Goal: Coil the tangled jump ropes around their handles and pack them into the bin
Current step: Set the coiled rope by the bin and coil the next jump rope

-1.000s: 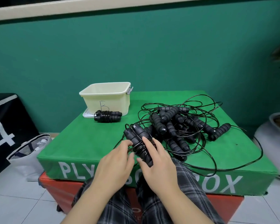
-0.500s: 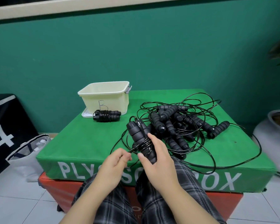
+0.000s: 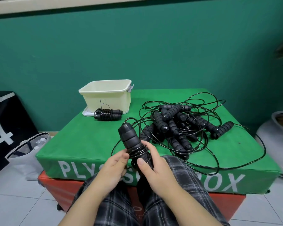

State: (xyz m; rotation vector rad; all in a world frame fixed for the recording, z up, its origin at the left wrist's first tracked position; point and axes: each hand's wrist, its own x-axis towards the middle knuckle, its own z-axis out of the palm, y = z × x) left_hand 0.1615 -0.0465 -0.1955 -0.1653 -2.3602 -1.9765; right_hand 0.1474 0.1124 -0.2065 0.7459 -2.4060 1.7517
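Observation:
My right hand (image 3: pixel 155 167) grips a pair of black foam jump-rope handles (image 3: pixel 129 137), held upright over the front edge of the green plyo box (image 3: pixel 82 144). Several turns of thin black cord wrap the handles' lower part. My left hand (image 3: pixel 114 167) pinches that cord at the left of the coil. A tangled pile of black handles and cords (image 3: pixel 178 126) lies to the right. One coiled rope (image 3: pixel 107 114) lies in front of the cream bin (image 3: pixel 106 93), which stands at the box's back left.
The green box sits on a red one. A grey bag (image 3: pixel 28 152) and a black box with a white 4 (image 3: pixel 5 128) stand on the floor at left. A grey pot (image 3: pixel 278 141) stands at right. Loose cord loops reach the box's front right edge.
The handles rose from lying on the box to upright in my right hand. My left hand moved in and pinched the cord, and more turns now sit around the handles.

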